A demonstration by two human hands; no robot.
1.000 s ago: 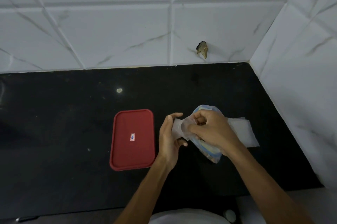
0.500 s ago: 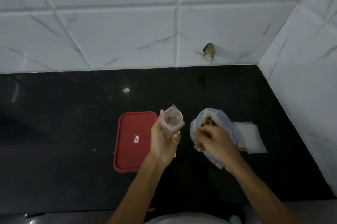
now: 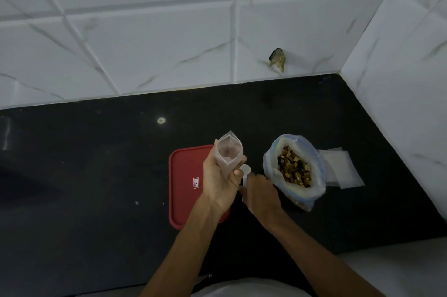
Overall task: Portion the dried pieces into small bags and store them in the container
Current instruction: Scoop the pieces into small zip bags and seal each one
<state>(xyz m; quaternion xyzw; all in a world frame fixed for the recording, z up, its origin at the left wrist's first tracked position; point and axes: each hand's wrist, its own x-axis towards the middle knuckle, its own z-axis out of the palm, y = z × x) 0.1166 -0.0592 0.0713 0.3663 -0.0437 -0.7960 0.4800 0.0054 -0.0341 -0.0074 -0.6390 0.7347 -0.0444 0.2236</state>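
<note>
One small bag (image 3: 228, 153) upright in left hand (image 3: 219, 182) | right hand (image 3: 260, 192) grips spoon (image 3: 246, 171)

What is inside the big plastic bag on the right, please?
The big bag stands open and holds brown and yellow dried pieces. Only the top layer shows; the bag's wall hides the rest.

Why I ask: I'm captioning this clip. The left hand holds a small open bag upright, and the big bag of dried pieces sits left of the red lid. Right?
Not quite. The head view shows the big bag of dried pieces sitting right of the red lid, not left. The left hand does hold the small open bag upright.
</note>
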